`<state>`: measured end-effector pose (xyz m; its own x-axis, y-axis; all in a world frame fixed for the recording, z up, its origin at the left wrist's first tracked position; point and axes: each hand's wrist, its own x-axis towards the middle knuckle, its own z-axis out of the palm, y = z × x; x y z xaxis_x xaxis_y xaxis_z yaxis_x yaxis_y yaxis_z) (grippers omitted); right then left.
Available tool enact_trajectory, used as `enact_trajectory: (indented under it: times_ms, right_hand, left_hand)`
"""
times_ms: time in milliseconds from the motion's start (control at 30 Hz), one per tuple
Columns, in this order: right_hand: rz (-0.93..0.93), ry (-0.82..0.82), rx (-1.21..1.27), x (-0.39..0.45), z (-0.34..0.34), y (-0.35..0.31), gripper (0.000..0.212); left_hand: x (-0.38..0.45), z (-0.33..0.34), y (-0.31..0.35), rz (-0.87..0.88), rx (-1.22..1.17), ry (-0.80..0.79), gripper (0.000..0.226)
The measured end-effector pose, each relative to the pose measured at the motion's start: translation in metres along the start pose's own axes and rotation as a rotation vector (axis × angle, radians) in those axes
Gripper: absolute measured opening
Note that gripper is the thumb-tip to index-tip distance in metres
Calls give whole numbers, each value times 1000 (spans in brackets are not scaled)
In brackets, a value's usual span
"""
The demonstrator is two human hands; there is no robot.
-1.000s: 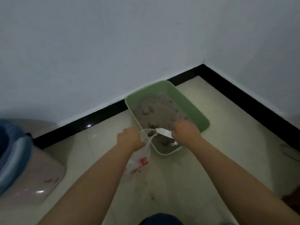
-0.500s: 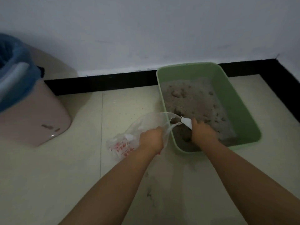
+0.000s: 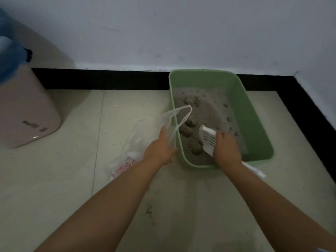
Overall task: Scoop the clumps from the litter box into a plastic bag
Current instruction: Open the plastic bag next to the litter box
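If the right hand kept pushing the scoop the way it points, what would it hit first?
Probably the dark clump just ahead of the scoop held by the right hand; depth is unclear.

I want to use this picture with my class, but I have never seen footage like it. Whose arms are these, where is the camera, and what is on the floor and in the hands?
There is no machine: a person wears a camera on the head, looking down at their own arms. On the tiled floor stands a green litter box filled with grey litter and darker clumps. The right hand grips a white slotted scoop over the litter. The left hand holds a clear plastic bag beside the box. A pink bin stands far left.
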<state>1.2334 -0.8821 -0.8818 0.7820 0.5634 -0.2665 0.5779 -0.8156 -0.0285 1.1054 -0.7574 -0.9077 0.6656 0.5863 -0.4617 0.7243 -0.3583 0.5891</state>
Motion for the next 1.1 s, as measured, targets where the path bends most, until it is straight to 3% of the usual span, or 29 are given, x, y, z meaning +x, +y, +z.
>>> enact_trajectory:
  times_ms: [67, 200, 333, 400, 600, 767, 867, 1000, 1100]
  right_hand:
    - [-84, -56, -54, -6, 8, -7, 59]
    - [-171, -43, -112, -5, 10, -5, 60]
    - [-197, -4, -224, -5, 4, 6, 59]
    - [-173, -72, -262, -3, 1, 9, 62]
    - [-60, -238, -297, 0, -8, -16, 40]
    - [-279, -47, -52, -1, -39, -55, 33]
    - [-470, 168, 221, 2, -64, -94, 33]
    - [-679, 362, 215, 0, -83, -149, 42]
    - [-598, 248, 365, -2, -91, -178, 38]
  left_hand:
    - [2, 1, -2, -20, 75, -47, 57]
    - [12, 3, -12, -16, 142, 20, 24]
    - [13, -19, -14, 2, 68, 145, 22]
    - [8, -35, -13, 24, 23, 228, 23]
    - [-12, -83, -19, 106, -78, 415, 21]
    - [-29, -126, -12, -3, -669, 312, 23]
    - [-38, -153, -11, 19, -824, 279, 24]
    - [-43, -179, -19, 59, -1037, 290, 26]
    - [-43, -189, -30, -2, -1195, 343, 26]
